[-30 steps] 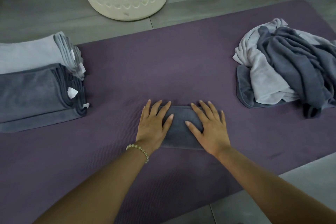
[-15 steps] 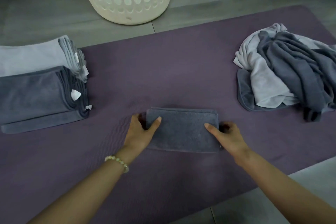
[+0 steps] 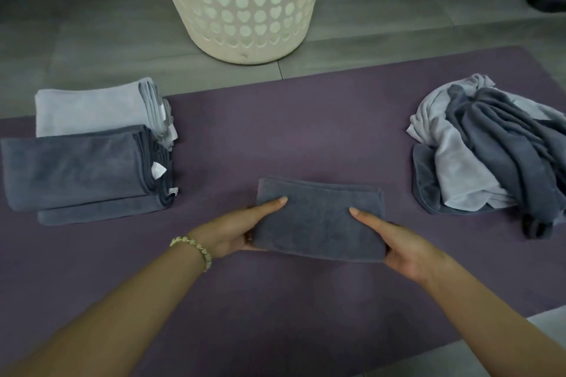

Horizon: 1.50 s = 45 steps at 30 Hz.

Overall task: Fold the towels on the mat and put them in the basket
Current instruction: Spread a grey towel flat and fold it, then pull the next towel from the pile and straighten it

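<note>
Folded towel now lifted, left hand, right hand gripping its ends, fingers curled beneath.

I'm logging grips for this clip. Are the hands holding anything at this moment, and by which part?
Yes, the folded dark grey towel. The left hand grips its left end and the right hand its right end, thumbs on top.

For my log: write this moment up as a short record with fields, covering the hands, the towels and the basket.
held: folded dark towel, gripped at its ends by left hand and right hand, thumbs on top
folded: light stack and dark stack, at the left end of the mat
unfolded: heap of light and dark towels, right end
basket: on the floor beyond the mat; inside not visible
</note>
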Available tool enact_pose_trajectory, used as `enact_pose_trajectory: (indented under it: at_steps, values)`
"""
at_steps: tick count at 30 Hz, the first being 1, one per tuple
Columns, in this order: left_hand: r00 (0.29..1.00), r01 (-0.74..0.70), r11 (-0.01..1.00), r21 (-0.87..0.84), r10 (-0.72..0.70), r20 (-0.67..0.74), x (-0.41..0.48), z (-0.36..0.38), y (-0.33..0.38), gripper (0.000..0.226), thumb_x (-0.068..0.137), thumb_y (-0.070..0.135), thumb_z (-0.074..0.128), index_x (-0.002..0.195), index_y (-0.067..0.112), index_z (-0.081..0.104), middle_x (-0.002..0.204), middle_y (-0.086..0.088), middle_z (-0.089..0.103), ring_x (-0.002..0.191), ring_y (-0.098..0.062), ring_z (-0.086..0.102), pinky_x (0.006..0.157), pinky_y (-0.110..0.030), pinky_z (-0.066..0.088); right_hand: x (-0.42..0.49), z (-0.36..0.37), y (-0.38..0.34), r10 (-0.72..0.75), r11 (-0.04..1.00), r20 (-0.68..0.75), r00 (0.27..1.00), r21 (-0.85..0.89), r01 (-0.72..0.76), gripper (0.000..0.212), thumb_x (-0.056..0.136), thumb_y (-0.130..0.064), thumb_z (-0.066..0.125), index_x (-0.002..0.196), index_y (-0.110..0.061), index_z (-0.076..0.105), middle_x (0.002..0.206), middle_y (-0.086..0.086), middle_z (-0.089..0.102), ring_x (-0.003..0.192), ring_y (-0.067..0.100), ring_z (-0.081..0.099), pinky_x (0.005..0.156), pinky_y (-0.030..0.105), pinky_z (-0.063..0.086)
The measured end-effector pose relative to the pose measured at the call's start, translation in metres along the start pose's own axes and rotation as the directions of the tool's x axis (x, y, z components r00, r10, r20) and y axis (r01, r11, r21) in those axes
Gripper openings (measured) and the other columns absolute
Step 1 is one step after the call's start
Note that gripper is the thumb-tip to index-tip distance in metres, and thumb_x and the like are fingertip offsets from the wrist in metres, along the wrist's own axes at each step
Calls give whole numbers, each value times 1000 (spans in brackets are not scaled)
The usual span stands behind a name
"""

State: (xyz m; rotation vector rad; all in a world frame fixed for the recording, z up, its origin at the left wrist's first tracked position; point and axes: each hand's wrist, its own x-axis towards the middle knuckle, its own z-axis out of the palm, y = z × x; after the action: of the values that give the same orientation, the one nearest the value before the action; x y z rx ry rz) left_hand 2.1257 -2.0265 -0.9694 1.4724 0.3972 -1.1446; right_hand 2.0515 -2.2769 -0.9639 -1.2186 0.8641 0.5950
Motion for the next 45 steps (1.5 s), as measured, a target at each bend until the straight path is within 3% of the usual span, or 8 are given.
enact_pose_trajectory:
  at_steps: [9, 12, 21, 24, 28, 36, 42, 45]
  values:
    - [968, -223, 973, -52, 215, -129, -77, -100, 39, 56, 72, 57, 68, 114, 19, 67, 110, 4, 71, 105, -12, 66, 91, -33, 53, -21, 114, -75, -99, 988, 261, 960, -88, 126, 41, 77, -31, 67, 114, -13, 67, 108, 4, 73, 91, 15, 71, 68, 24, 58]
    - [924, -322, 940, -112, 286, -256, -109, -142, 48, 41, 80, 50, 63, 109, 23, 66, 105, 4, 73, 100, -11, 68, 88, -32, 53, -20, 170, -100, -176, 962, 328, 928, -144, 233, 45, 79, -33, 66, 121, -17, 64, 112, 4, 71, 97, 18, 70, 75, 29, 59]
    - [722, -496, 861, -116, 335, -605, -159, -266, 44, 72, 61, 68, 71, 104, 10, 69, 99, -2, 74, 89, -13, 71, 78, -28, 54, 13, 335, -115, -279, 913, 465, 840, -142, 382, 60, 71, -52, 70, 124, -29, 57, 113, -2, 71, 104, 17, 68, 92, 35, 53]
    - [682, -513, 846, -148, 296, -669, -150, -290, 32, 91, 45, 74, 75, 107, 9, 68, 104, -3, 73, 97, -18, 68, 91, -34, 51, 31, 361, -107, -283, 925, 446, 849, -107, 365, 47, 79, -46, 70, 121, -26, 59, 110, 0, 72, 99, 18, 70, 78, 30, 56]
    - [653, -473, 860, -189, 199, -731, -117, -291, 4, 55, 76, 55, 69, 104, 8, 67, 101, -5, 70, 84, -14, 66, 64, -22, 50, 60, 365, -80, -328, 899, 249, 911, -214, 382, 36, 77, -39, 76, 106, -21, 65, 108, 3, 71, 94, 19, 69, 83, 35, 56]
    - [585, -469, 873, -135, 192, -788, -100, -297, 5, 37, 78, 50, 71, 81, 14, 63, 80, 2, 65, 72, -12, 63, 55, -18, 46, 76, 373, -73, -329, 909, 103, 939, -236, 345, 33, 72, -40, 80, 92, -19, 64, 107, 5, 68, 96, 25, 66, 92, 42, 53]
    - [383, -399, 908, 126, 290, -877, -95, -302, 2, 54, 75, 53, 71, 108, 11, 62, 100, 2, 65, 92, -16, 61, 79, -26, 48, 72, 373, -73, -476, 821, 0, 880, -358, 444, 49, 69, -43, 82, 101, -14, 60, 96, -3, 63, 89, 18, 62, 77, 29, 49]
    - [408, -373, 920, 123, 281, -869, -91, -304, -3, 59, 75, 55, 70, 111, 11, 60, 105, 1, 65, 97, -19, 61, 86, -30, 51, 75, 368, -74, -429, 827, 30, 903, -389, 406, 60, 69, -44, 82, 110, -12, 53, 103, 0, 59, 94, 20, 60, 78, 30, 49]
